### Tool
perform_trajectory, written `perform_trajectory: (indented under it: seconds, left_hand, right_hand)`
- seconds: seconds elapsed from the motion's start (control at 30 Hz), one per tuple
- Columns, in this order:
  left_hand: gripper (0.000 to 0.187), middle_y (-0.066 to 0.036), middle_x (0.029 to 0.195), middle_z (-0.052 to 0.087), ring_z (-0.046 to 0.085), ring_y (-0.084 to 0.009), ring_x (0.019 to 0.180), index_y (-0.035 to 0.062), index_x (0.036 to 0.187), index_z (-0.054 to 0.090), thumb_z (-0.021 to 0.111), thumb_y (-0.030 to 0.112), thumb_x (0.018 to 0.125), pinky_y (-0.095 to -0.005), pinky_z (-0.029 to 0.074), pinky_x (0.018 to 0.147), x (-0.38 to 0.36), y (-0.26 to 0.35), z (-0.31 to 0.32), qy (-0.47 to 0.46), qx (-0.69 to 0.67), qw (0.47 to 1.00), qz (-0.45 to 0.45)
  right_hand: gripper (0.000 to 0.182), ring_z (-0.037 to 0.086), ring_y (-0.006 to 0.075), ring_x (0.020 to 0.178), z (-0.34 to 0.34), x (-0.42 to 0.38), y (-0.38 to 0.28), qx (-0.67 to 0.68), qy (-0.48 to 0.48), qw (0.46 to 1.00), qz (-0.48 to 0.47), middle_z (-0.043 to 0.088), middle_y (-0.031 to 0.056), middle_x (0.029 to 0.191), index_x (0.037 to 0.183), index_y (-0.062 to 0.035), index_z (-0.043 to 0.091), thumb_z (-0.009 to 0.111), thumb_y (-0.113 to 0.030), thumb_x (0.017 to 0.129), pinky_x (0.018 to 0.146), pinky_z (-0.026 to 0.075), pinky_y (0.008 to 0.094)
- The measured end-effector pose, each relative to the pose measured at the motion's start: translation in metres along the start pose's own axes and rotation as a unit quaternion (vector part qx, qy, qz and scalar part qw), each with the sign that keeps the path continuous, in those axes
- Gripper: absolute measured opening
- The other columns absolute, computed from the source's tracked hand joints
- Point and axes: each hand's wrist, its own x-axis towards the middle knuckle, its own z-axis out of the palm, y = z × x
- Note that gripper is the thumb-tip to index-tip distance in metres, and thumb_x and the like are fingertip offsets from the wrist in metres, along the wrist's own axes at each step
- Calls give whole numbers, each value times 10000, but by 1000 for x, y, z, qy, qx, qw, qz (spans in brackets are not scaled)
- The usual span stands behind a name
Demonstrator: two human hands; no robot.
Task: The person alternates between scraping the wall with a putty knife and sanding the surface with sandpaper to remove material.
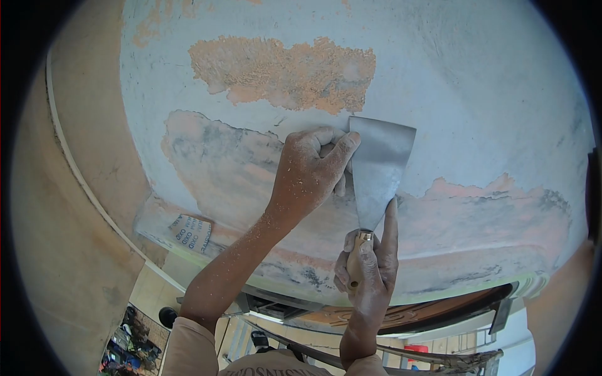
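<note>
Scraper in front of a painted wall, upright with a slight lean, wide end up. Blade is smooth grey metal, a tapered fan with a straight top edge, brighter low down. Handle pale, rounded, with a metal collar and 1 dark hole near the butt.

Right hand grasps the handle: thumb across its front, index finger stretched up along the blade's right edge, other fingers wrapped on the far side. Whitish dust on the skin.

Left hand at the blade's left edge: fingers curled, thumb tip lapping over the metal. Cannot tell whether they pinch the blade. Pale flecks and powder on the knuckles and forearm.

Wall finish bluish white, fairly smooth. Above the scraper, to its left, 1 broad orange-tan patch, rough and crackled, with ragged edges. Left of the scraper, beyond the left hand, a pinkish bare area smudged grey. Right of the scraper, another pink-grey area, jagged along its top.

Sandpaper well left of the scraper and lower: brown, small, angular, backing printed with blue-grey letters.
</note>
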Motion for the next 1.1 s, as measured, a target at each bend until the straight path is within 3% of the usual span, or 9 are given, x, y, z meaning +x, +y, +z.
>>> perform_trajectory:
  seconds: [0.07,0.17,0.43,0.93,1.03,1.1]
  left_hand:
    - [309,-32,473,503,481,-79,379,-39,679,596,574,197,877,-243,354,362,2,1,-1,2,10,1000,14]
    - [311,-33,477,511,485,-78,381,-41,686,603,583,207,873,-240,352,364,4,2,-3,-1,-1,1000,21]
    - [290,-15,533,501,458,-64,408,3,677,574,598,214,876,-212,332,375,2,7,-2,-13,-26,999,-16]
    - [264,-15,547,510,467,-63,424,-12,718,599,603,204,870,-206,358,393,-4,0,0,-10,-51,998,-39]
    - [305,-16,486,504,480,-65,391,-25,684,594,582,210,878,-227,366,366,4,1,2,3,-39,999,21]
    - [307,-14,487,507,481,-64,393,-26,686,593,582,213,879,-225,367,367,1,0,1,-3,-45,999,1]
  right_hand:
    - [609,435,44,451,-2,-3,3,-12,4,1000,0,501,87,826,1441,-43,48,395,-115,946,343,343,187]
    - [670,471,74,388,13,6,0,14,65,998,-7,531,89,743,1430,-22,118,489,-113,880,265,314,189]
    - [656,459,62,387,8,-2,3,32,52,998,0,533,85,747,1435,-43,110,475,-118,895,266,309,186]
    - [678,466,68,394,11,-6,-2,23,61,998,-1,534,91,749,1431,-20,113,497,-114,879,282,322,192]
    - [678,472,70,402,15,0,-4,16,62,998,-1,534,100,765,1428,-8,108,494,-112,880,282,329,195]
    - [677,476,70,410,14,-2,-4,22,60,998,1,534,103,777,1427,-5,107,493,-113,882,283,332,196]
